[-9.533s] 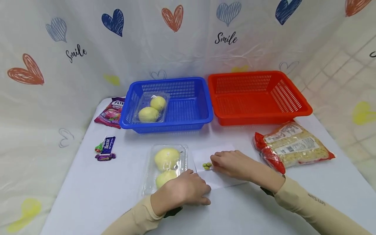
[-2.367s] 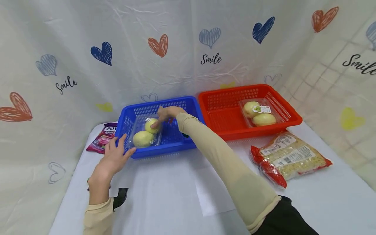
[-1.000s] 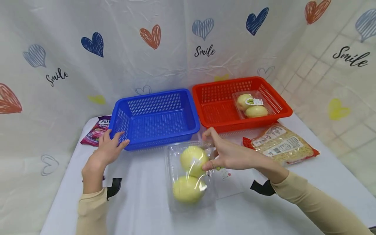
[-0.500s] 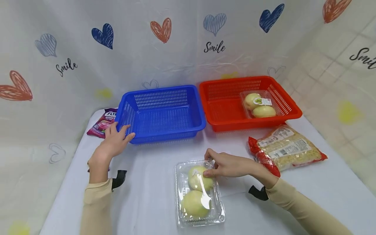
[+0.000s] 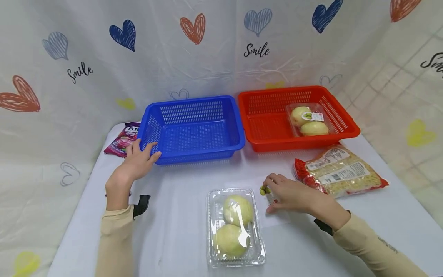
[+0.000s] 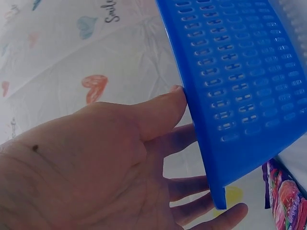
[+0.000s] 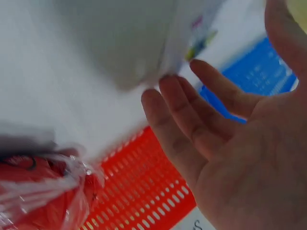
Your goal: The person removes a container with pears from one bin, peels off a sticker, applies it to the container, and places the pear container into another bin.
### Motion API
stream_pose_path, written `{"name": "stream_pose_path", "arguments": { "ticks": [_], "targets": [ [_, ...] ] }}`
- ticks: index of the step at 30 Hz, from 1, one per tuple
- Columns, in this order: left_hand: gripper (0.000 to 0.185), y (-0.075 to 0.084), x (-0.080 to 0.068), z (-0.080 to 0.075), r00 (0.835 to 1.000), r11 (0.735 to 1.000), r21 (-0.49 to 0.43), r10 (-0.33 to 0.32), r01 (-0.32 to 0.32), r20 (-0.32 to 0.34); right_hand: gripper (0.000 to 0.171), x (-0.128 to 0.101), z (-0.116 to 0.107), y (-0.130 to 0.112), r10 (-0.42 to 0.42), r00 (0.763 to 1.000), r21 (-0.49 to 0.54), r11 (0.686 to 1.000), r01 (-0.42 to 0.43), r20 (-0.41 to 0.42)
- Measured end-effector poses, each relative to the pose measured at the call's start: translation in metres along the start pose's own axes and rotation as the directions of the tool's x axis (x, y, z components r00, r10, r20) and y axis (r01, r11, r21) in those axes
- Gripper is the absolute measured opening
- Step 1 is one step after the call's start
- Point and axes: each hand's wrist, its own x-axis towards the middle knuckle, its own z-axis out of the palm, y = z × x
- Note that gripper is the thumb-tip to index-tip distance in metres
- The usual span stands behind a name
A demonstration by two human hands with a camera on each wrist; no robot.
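At the blue basket's (image 5: 194, 156) front left corner rests my left hand (image 5: 133, 165); in the left wrist view its thumb and fingers lie either side of the rim. My right hand (image 5: 290, 194) hovers over or touches a sticker label (image 5: 271, 198) printed with green fruits, on a white sheet (image 5: 277, 220). Thumb and fingers stand apart in the right wrist view, fingertips beside a blurred pale edge. Between the hands lies a clear lidded plastic box (image 5: 213, 227) with two pale yellow round fruits (image 5: 230, 240). A similar, labelled fruit box (image 5: 309, 121) sits in the red basket (image 5: 294, 146).
Right of the right hand lies a bag of pale dry food (image 5: 342, 173) with red ends. A purple snack bag (image 5: 121, 142) is partly behind the blue basket. Something small and dark shows behind the left forearm. A printed curtain (image 5: 214, 54) hangs at the back.
The fruit box has come out of the blue basket onto the table. My right hand has let go of it and moved right to the label. The left hand stays at the basket.
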Motion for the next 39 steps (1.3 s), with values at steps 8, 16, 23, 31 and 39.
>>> {"name": "stream_pose_path", "arguments": {
  "ticks": [8, 16, 23, 31, 39],
  "targets": [
    [0.067, -0.002, 0.001, -0.001, 1.000, 1.000, -0.007, 0.012, -0.012, 0.008, 0.069, -0.004, 0.019, -0.003, -0.060, 0.991, -0.204, 0.978, 0.035, -0.120],
    [0.066, -0.004, 0.002, -0.006, 1.000, 1.000, -0.005, -0.002, 0.002, 0.005, 0.050, -0.002, 0.019, -0.003, -0.162, 0.958, -0.322, 0.943, 0.080, -0.238],
    [0.065, -0.001, 0.004, -0.003, 1.000, 1.000, -0.016, 0.002, -0.002, 0.030, 0.052, -0.005, 0.020, -0.006, -0.145, 0.968, -0.330, 0.941, 0.071, -0.206],
    [0.066, -0.005, 0.003, 0.001, 1.000, 1.000, -0.023, 0.007, -0.007, 0.024, 0.045, -0.006, 0.021, -0.012, -0.116, 0.981, -0.345, 0.937, 0.056, -0.154],
    [0.064, -0.002, 0.001, -0.001, 1.000, 1.000, -0.024, 0.009, -0.009, 0.002, 0.027, -0.004, 0.025, -0.009, -0.209, 0.953, -0.400, 0.910, 0.107, -0.220]
  ]
}}
